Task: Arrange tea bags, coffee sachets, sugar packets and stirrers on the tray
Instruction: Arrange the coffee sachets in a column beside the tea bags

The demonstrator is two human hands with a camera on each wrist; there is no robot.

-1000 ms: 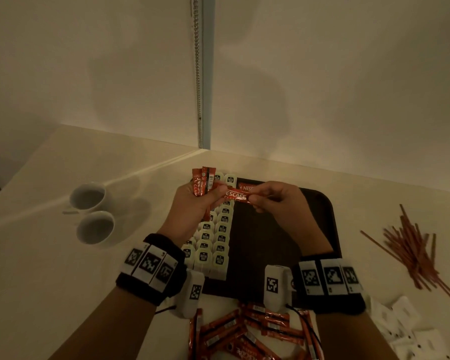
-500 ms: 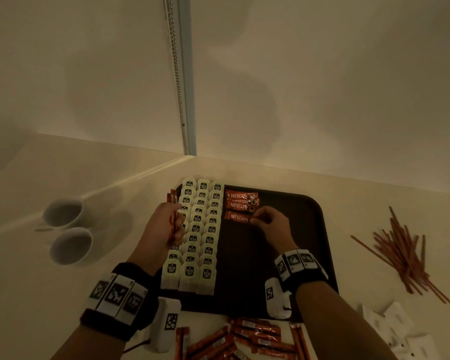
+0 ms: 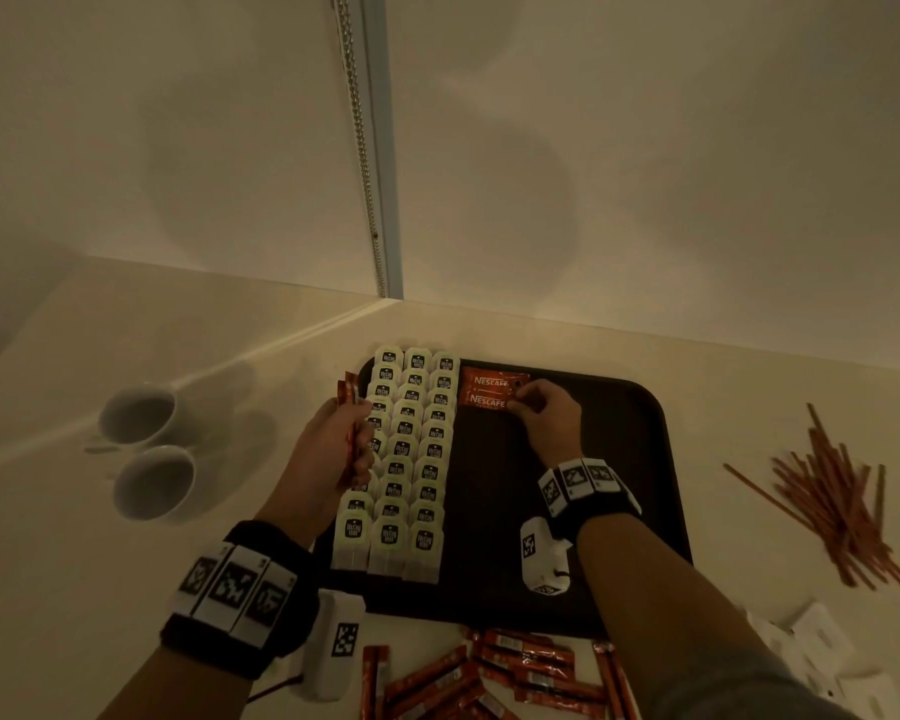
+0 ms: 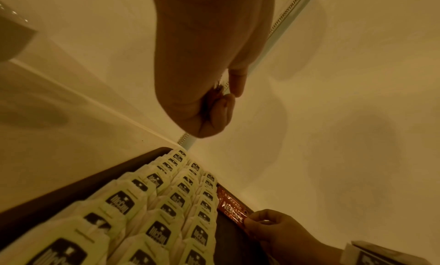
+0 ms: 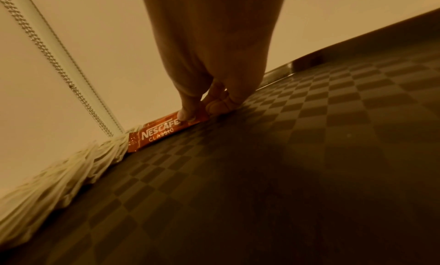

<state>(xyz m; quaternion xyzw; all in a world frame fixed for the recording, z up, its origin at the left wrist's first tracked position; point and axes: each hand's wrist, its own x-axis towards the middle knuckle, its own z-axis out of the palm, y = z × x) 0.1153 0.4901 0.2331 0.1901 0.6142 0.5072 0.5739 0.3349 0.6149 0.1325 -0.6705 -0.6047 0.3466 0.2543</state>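
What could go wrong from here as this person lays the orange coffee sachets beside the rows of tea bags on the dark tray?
1. The right hand pinches an orange coffee sachet right against the cream paper tea bags; a sideways nudge might disturb that overlapped row.
2. The left hand grips spare orange sachets above the tea bags at the dark plastic tray's edge; one could slip and fall onto them.

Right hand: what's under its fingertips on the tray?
The right hand pinches the end of a coffee sachet lying flat on the tray. That end is covered by the fingers.
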